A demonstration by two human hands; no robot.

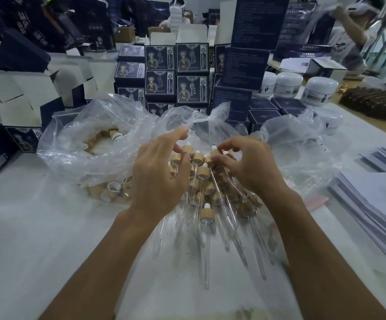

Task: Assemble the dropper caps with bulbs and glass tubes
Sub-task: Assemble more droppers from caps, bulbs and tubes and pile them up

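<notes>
We note both hands working over the heap of finished droppers (207, 197) near the middle of the table (37, 227), toward its near edge. The left hand (158, 179) lies over the left flank of the heap, fingers loosely curled with the tips touching a bamboo cap (177, 160); whether it pinches that cap we cannot tell. The right hand (248, 163) has its thumb and forefinger curled in at the white bulb (214, 147) of another dropper on top of the heap, apparently pinching it. We judge this is either seating the bulb or setting a completed piece down. The droppers lie with caps toward the far side and glass tubes (207, 257) pointing at the near edge, probably so the fragile tips stay parallel and each piece can be lifted by its cap. A clear plastic bag (90, 139) of loose bamboo caps sits just left of the heap, mouth open toward the hands, within easy reach for supply. A second clear bag (303, 144) lies to the right; its contents are unclear. Dark printed boxes (192, 58) are stacked along the far side, white jars (321, 88) toward the far right corner, and sheets of paper (376, 204) at the right edge, all apart from the work.
</notes>
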